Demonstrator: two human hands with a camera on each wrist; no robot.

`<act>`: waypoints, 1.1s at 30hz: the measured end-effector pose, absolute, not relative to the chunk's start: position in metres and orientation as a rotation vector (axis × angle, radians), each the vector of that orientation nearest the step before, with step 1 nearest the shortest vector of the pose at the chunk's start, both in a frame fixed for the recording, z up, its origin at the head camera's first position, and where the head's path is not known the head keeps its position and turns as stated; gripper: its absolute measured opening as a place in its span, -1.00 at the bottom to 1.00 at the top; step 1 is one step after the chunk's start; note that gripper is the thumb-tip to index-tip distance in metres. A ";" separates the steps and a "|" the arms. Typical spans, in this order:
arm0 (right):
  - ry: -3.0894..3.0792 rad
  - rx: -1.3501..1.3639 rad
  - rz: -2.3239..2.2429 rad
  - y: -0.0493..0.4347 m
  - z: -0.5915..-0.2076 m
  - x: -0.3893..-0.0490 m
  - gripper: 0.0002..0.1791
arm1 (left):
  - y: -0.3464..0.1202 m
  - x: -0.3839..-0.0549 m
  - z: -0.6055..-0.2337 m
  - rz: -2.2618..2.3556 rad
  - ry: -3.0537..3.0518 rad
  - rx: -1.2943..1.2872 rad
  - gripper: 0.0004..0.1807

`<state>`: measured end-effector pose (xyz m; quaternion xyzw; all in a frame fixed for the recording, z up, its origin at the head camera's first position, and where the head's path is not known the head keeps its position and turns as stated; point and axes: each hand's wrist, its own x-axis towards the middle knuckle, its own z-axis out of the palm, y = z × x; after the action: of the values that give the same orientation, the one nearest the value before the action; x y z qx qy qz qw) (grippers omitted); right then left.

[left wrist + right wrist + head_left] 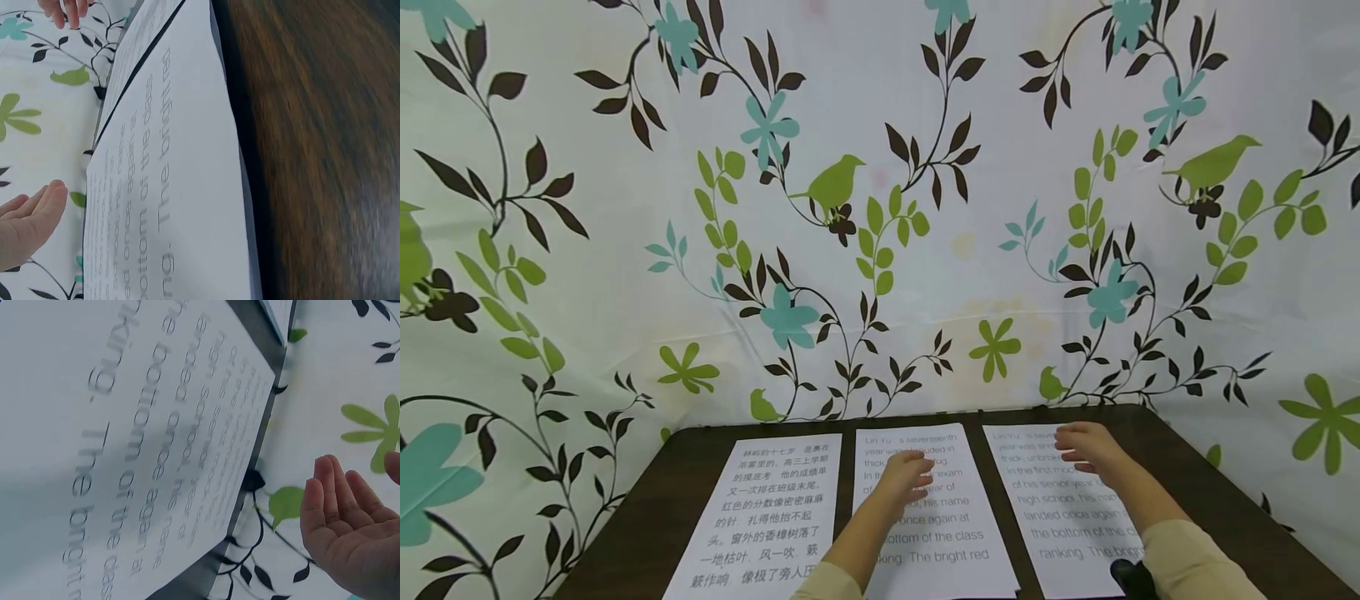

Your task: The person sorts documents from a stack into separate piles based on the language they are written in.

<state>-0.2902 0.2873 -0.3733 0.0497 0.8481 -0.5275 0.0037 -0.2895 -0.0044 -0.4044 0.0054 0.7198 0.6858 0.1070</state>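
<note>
Three printed paper sheets lie side by side on a dark wooden table. My left hand (904, 483) hovers over the middle sheet (925, 542), which bears English text, its fingers relaxed and holding nothing. Over the upper part of the right-hand sheet (1052, 533), also in English, my right hand (1090, 450) is raised with bare, loosely bent fingers. The left sheet (767, 508) carries Chinese text, and no hand is near it. In the right wrist view the right hand (350, 525) shows its palm and slightly spread fingers. The left hand (31, 222) appears with fingers extended in its own wrist view.
The dark wood-grain tabletop (312, 156) extends in front of the sheets. Behind the table hangs a white cloth (925, 350) printed with leaves, birds and flowers. A small black object (1131, 577) shows beside the right sleeve (1195, 562).
</note>
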 end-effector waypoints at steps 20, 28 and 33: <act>2.592 0.140 -1.684 0.231 -0.385 -0.299 -0.48 | -0.057 -0.290 -0.411 2.024 2.243 -0.143 -0.45; 2.571 0.140 -1.712 0.214 -0.394 -0.298 -0.35 | -0.071 -0.291 -0.422 2.031 2.283 -0.200 -0.45; 2.558 0.131 -1.720 0.205 -0.403 -0.295 -0.37 | -0.077 -0.292 -0.424 2.017 2.300 -0.241 -0.43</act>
<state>-0.2954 0.2051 -0.4027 0.0423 0.8287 -0.5574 0.0282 -0.2922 -0.0771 -0.4244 -0.0784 0.7490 0.6569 0.0364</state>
